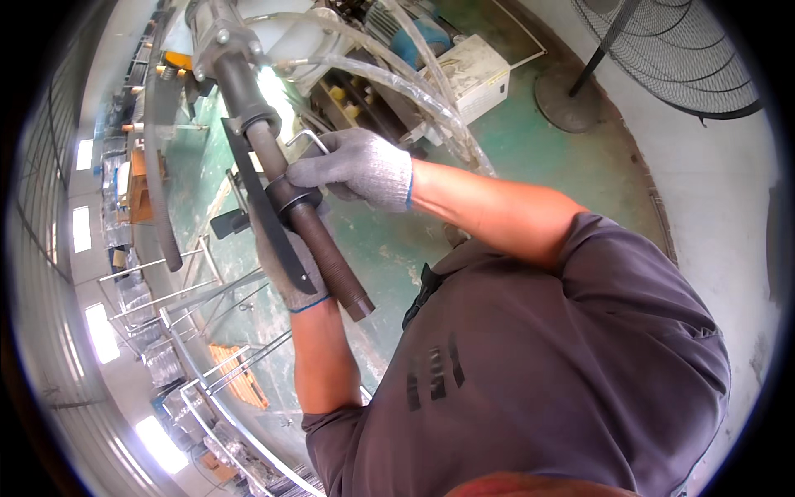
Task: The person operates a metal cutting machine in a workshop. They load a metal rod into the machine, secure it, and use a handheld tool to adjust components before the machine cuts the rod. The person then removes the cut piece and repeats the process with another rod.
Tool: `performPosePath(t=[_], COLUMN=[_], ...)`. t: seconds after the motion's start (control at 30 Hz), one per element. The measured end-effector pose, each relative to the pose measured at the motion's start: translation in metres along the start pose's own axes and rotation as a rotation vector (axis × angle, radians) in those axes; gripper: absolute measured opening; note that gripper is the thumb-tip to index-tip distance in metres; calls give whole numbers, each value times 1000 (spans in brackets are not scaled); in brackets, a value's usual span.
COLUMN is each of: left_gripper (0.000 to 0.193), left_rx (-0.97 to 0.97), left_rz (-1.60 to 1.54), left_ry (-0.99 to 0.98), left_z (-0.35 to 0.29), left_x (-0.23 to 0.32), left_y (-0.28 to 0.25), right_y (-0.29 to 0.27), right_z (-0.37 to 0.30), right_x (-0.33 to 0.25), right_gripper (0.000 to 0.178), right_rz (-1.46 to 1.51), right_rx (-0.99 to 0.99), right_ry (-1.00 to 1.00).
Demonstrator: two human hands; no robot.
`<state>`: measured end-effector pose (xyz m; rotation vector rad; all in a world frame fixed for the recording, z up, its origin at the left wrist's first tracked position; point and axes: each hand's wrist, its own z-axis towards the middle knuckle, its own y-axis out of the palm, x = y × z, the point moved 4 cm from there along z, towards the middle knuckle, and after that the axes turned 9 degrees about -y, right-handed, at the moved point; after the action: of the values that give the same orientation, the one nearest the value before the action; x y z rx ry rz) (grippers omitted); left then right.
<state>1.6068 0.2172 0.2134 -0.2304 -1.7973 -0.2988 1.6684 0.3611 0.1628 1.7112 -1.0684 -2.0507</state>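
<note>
My right hand (358, 166), in a grey knit glove, is closed on a bent metal hex key (308, 139), its thumb against a dark collar (296, 199). The collar sits around a brown threaded shaft (335, 261), which extends from a grey machine housing (232, 62) at upper left. My left hand (288, 277), gloved too, is wrapped round the shaft from below, near the collar; most of its fingers are hidden. A long black flat bar (269, 217) runs alongside the shaft, in front of this hand. A dark flat plate (229, 222) sticks out left of the bar.
Clear hoses (381, 76) loop over a whitish box (472, 79) behind my right hand. A caged fan (679, 54) on a round base (568, 101) stands at far right. Metal tube frames (186, 331) are at left, beside a hanging grey pipe (157, 182). The floor is green.
</note>
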Motion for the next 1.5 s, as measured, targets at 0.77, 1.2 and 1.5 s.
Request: performPosePath(t=[0.77, 1.2, 1.5], left_gripper=[21, 41, 42], left_rx=[402, 652, 1098], left_rz=[-91, 165, -156], left_ry=[-393, -539, -963], left_z=[-105, -360, -612], left_x=[-134, -302, -489], left_y=[45, 96, 209], right_y=[-48, -153, -201], right_z=[33, -219, -378], right_x=[-8, 130, 133], right_gripper=[37, 43, 36], right_rz=[-571, -514, -849], right_rx=[-203, -373, -764], right_ry=[-211, 830, 992])
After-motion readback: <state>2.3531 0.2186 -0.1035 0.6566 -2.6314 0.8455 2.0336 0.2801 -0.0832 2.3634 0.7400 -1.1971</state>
